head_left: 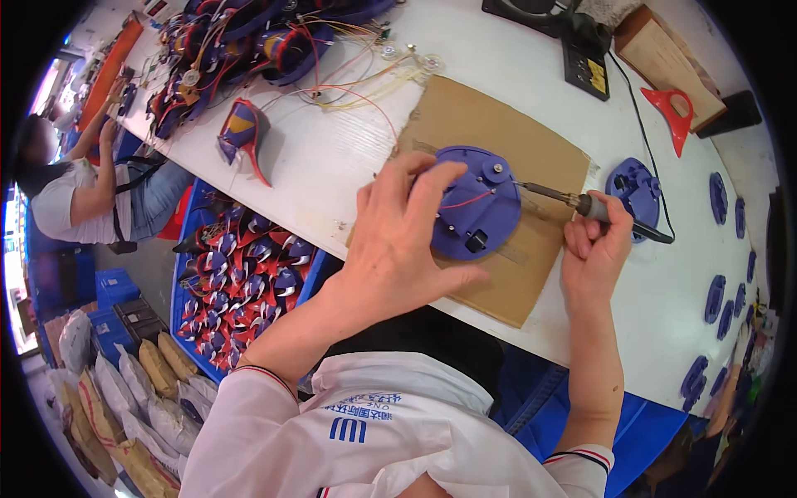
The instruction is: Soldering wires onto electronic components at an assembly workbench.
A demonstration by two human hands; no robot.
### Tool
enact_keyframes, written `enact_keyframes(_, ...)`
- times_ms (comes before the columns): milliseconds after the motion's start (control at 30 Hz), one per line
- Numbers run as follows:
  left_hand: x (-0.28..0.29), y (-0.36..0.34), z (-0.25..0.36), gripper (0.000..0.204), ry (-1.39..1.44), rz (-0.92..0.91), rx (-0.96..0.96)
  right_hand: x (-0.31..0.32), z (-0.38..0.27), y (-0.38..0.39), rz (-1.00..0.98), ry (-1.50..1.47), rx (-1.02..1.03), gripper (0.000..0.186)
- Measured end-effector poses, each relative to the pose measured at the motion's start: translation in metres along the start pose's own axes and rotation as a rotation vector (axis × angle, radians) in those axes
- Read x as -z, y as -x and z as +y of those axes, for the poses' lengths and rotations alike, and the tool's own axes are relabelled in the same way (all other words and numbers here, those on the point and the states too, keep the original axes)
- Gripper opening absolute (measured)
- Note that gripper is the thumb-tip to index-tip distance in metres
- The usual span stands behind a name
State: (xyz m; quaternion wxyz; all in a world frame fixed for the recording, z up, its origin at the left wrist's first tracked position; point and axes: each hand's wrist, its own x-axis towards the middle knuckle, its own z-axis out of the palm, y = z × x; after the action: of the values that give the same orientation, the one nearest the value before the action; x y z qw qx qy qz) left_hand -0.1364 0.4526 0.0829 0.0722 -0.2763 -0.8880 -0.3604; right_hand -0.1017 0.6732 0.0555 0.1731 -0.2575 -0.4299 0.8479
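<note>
soldering iron [579, 202] sat pinched in right hand [599, 245], left hand [400, 241] spread beside purple plastic housing [496, 212]; soldering seemed underway, next move likely calling for steady tip contact.

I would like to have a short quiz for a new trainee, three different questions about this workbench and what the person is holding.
1. Which hand holds the soldering iron?
2. True or false: the round purple part in front of the person lies on the brown cardboard.
3. What colour is the triangular piece with a hole, at the upper right? (a) green (b) red (c) white

Key:
1. The right hand.
2. True.
3. (b) red.
</note>
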Motion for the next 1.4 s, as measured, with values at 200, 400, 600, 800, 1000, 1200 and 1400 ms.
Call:
enact_keyframes(200, -0.002, 0.001, -0.007, 0.066, 0.257, 0.077, 0.059, 0.003, -0.004, -0.002, 0.008, -0.019, 0.043, 0.023)
enact_keyframes(400, 0.016, -0.022, -0.041, 0.02, 0.052, 0.407, -0.044, 0.006, -0.006, -0.005, 0.03, -0.069, 0.052, 0.021)
enact_keyframes(600, 0.048, -0.082, -0.119, 0.009, -0.674, 0.516, 0.205, 0.005, -0.005, -0.005, 0.02, -0.078, 0.049, 0.021)
enact_keyframes(800, 0.056, -0.084, -0.121, 0.008, -0.435, 0.378, 0.262, 0.004, -0.008, -0.006, 0.067, -0.058, 0.045, 0.022)
enact_keyframes(1000, 0.063, -0.042, -0.094, 0.014, -0.201, 0.313, 0.013, 0.006, -0.007, -0.006, 0.035, -0.063, 0.046, 0.021)
enact_keyframes(1200, 0.08, -0.105, -0.099, 0.024, -0.43, 0.535, -0.502, 0.004, -0.007, -0.006, 0.026, -0.061, 0.07, 0.022)
enact_keyframes(1400, 0.055, -0.189, -0.15, 0.015, -0.983, 0.238, -0.63, 0.005, -0.01, -0.006, 0.07, -0.064, 0.067, 0.021)
